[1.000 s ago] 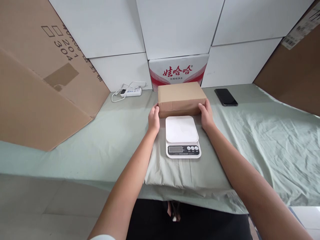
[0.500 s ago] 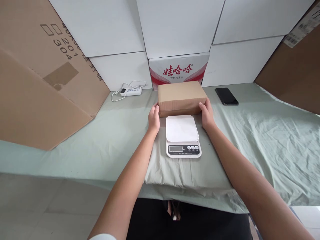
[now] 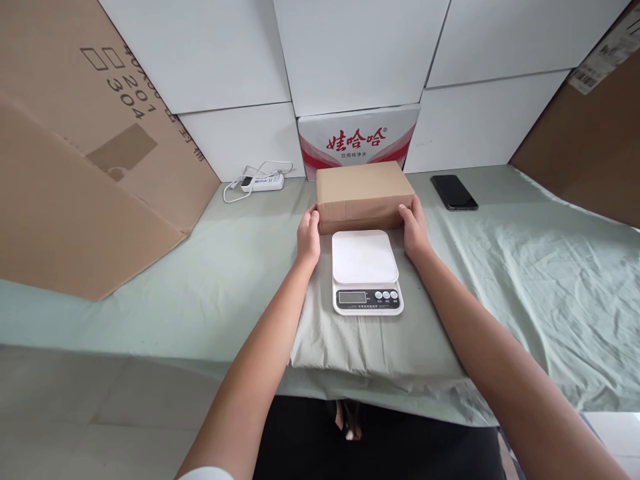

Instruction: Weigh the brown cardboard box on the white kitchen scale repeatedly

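A closed brown cardboard box [image 3: 365, 193] lies between my two hands behind the scale. My left hand [image 3: 308, 235] grips its left end, thumb at the front corner. Around the right end curls my right hand [image 3: 415, 225], its thumb on the front face. The fingers behind the box's ends are partly hidden. Just in front of the box stands a white kitchen scale [image 3: 365, 257] with nothing on its platform. Its display is blank, and round buttons sit beside it.
A black phone [image 3: 454, 193] lies to the right. Back left is a white power strip [image 3: 263, 183] with its cable. A red-and-white carton [image 3: 357, 137] and white panels [image 3: 350, 53] line the back. Large cardboard sheets flank the green cloth [image 3: 200, 287], left [image 3: 90, 200] and right [image 3: 590, 140].
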Motion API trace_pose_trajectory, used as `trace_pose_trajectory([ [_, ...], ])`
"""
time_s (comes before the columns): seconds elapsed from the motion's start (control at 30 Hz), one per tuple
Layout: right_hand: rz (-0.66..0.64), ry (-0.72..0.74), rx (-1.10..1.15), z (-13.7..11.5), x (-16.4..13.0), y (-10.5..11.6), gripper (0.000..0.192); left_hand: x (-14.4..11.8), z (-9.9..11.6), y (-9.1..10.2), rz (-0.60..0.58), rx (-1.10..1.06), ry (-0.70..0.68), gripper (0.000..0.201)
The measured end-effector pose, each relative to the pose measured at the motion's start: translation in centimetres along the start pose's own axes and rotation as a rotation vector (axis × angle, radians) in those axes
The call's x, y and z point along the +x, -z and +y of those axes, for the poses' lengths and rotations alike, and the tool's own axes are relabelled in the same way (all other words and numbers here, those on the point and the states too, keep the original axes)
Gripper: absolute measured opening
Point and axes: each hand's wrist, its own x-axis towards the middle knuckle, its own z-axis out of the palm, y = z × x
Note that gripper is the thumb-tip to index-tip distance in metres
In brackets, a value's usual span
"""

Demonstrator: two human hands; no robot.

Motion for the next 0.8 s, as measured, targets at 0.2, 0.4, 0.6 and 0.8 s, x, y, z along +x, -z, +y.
trace_pose_trajectory([
  [0.2, -0.002, -0.011, 0.005, -0.14, -0.07, -0.06, 0.048, -0.06, 0.21, -0.01, -0.002, -0.002, -0.006, 0.048],
  [0.4, -0.019, 0.012, -0.017, 0.32, 0.02, 0.14, 0.051, -0.09, 0.26, -0.08, 0.001, -0.001, -0.003, 0.057],
  [0.6, -0.026, 0.013, -0.026, 0.39, 0.03, 0.30, 0.052, -0.06, 0.26, -0.08, -0.003, -0.003, -0.010, 0.056],
  [0.8, -0.011, 0.008, -0.011, 0.18, -0.05, 0.11, 0.048, -0.07, 0.26, 0.00, 0.000, -0.001, 0.008, 0.051],
])
